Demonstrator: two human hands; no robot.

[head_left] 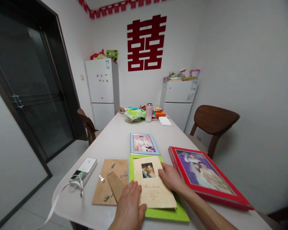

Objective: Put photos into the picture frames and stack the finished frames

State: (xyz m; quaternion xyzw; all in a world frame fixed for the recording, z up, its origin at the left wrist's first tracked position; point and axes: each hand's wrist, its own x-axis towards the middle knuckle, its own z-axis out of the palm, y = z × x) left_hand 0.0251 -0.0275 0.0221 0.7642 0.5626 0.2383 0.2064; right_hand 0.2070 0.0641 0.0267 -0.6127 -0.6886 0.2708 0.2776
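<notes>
My left hand (129, 203) lies flat, fingers stretched, on the left edge of a cream card with a small photo (153, 188). My right hand (171, 179) rests on the card's right edge, fingers extended. The card lies on a green picture frame (166, 213) at the table's near edge. A brown frame backing board (110, 182) with metal clips lies just left of the green frame.
A blue-framed photo (144, 143) lies beyond the green frame, a red-framed photo (206, 175) to the right. A white power bank (85, 169) with a cable sits at the left. Snacks and a pink bottle (148, 112) stand at the white table's (115, 140) far end. Wooden chairs flank it.
</notes>
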